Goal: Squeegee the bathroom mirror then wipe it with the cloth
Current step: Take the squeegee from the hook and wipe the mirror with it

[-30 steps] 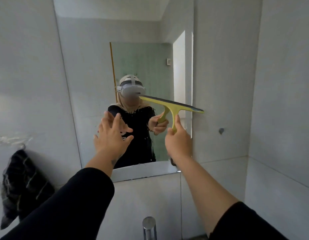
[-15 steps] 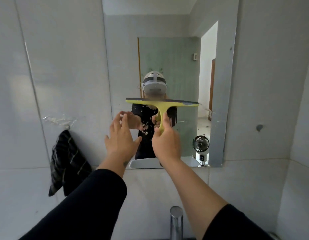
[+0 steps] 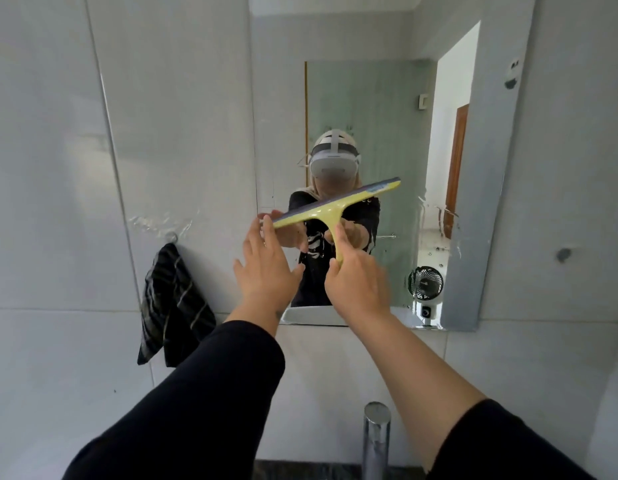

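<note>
My right hand [image 3: 358, 284] grips the handle of a yellow squeegee [image 3: 332, 206], held in front of the lower middle of the bathroom mirror [image 3: 370, 98]. The blade is tilted, its right end higher than its left. I cannot tell whether the blade touches the glass. My left hand [image 3: 266, 268] is spread with fingers apart, and its fingertips reach the blade's left end. Water streaks and droplets show on the mirror's right side. A dark striped cloth [image 3: 172, 306] hangs from a wall hook left of the mirror.
A chrome tap [image 3: 377, 441] stands below, in the lower middle of the view. Light grey tiled walls surround the mirror, with a corner at the far right. A small black fan and an open doorway appear as reflections in the mirror.
My view has swung right, so the mirror sits more central. The squeegee moved left across the glass and its blade tilted from right-end-low, through level, to right-end-high. My left hand came to the blade's left end.
</note>
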Motion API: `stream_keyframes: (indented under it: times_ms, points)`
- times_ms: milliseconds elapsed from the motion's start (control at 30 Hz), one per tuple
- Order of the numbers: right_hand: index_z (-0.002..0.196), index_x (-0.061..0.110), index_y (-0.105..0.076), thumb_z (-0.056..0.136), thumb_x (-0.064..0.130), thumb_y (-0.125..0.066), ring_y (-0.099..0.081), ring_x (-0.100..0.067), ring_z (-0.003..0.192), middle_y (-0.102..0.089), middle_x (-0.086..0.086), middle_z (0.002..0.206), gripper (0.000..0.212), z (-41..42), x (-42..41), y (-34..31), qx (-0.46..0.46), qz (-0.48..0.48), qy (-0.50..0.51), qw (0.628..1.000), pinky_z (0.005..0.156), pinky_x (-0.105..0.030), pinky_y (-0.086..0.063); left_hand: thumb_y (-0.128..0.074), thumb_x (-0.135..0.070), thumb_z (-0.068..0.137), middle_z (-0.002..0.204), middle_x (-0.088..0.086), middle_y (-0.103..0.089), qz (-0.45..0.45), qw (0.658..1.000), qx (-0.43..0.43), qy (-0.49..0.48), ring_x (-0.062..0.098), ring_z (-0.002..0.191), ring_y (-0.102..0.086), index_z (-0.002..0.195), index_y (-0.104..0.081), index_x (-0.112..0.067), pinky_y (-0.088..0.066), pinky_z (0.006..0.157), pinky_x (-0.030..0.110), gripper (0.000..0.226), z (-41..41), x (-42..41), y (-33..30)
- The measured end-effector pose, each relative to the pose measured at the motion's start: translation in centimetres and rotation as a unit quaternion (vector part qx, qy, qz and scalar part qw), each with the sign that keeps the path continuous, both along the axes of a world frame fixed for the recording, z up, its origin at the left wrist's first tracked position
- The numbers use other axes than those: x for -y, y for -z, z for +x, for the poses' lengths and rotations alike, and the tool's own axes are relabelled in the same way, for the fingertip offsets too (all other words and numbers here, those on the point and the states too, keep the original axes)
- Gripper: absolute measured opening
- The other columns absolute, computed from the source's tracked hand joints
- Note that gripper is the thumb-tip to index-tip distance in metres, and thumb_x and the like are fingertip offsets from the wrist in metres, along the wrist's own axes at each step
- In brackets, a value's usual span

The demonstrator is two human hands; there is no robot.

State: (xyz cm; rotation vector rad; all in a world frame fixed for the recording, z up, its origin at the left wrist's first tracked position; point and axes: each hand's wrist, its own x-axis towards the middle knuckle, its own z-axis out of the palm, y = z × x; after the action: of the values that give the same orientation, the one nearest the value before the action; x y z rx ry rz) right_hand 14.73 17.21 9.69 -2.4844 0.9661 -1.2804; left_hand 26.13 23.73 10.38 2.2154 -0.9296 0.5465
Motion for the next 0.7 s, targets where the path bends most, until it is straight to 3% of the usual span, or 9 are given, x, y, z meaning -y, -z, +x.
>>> stream_keyframes:
  times_ms: [200, 333, 600, 700]
  points:
    - [0.147, 0.045, -0.015, 0.093, 0.016, -0.044, -0.059, -0.029, 0.085, -0.058, -0.005, 0.11, 0.067, -2.7, 1.3, -0.3, -0.104, -0.056, 0.048, 0.992, 0.059, -0.032, -0.036, -0.066, -0.043, 0.082, 0.158, 0.001, 0.001, 0.03, 0.999, -0.011, 0.01, 0.024, 0.144, -0.012, 0.149, -0.005, -0.02, -0.03, 0.111, 0.052, 0.093, -0.6, 0.4, 0.0]
    - [0.146, 0.05, -0.015, 0.093, 0.015, -0.043, -0.053, -0.025, 0.075, -0.054, -0.003, 0.104, 0.069, -4.8, 2.9, -1.0, -0.148, -0.079, 0.078, 0.983, 0.056, -0.031, -0.035, -0.066, -0.042, 0.083, 0.157, 0.0, 0.001, 0.042, 0.998, -0.012, 0.042, 0.025, 0.143, -0.016, 0.149, -0.006, -0.025, -0.031, 0.11, 0.054, 0.091, -1.8, 1.7, 0.6]
    - [0.143, 0.055, -0.017, 0.096, 0.016, -0.039, -0.044, -0.022, 0.067, -0.048, -0.003, 0.096, 0.065, -10.2, 6.3, -0.8, -0.146, -0.05, 0.13, 0.979, 0.056, -0.031, -0.036, -0.064, -0.041, 0.084, 0.157, -0.001, 0.007, 0.077, 0.994, -0.013, 0.075, 0.028, 0.143, -0.013, 0.149, -0.005, -0.028, -0.029, 0.11, 0.056, 0.089, -5.1, 4.4, 2.1]
    - [0.142, 0.057, -0.016, 0.098, 0.02, -0.039, -0.043, -0.022, 0.069, -0.051, -0.004, 0.103, 0.062, -12.4, 7.3, -0.7, -0.149, -0.016, 0.155, 0.977, 0.059, -0.031, -0.034, -0.065, -0.04, 0.084, 0.158, 0.0, 0.006, 0.084, 0.993, -0.012, 0.087, 0.028, 0.144, -0.012, 0.149, -0.005, -0.028, -0.028, 0.11, 0.058, 0.089, -5.7, 5.1, 2.3]
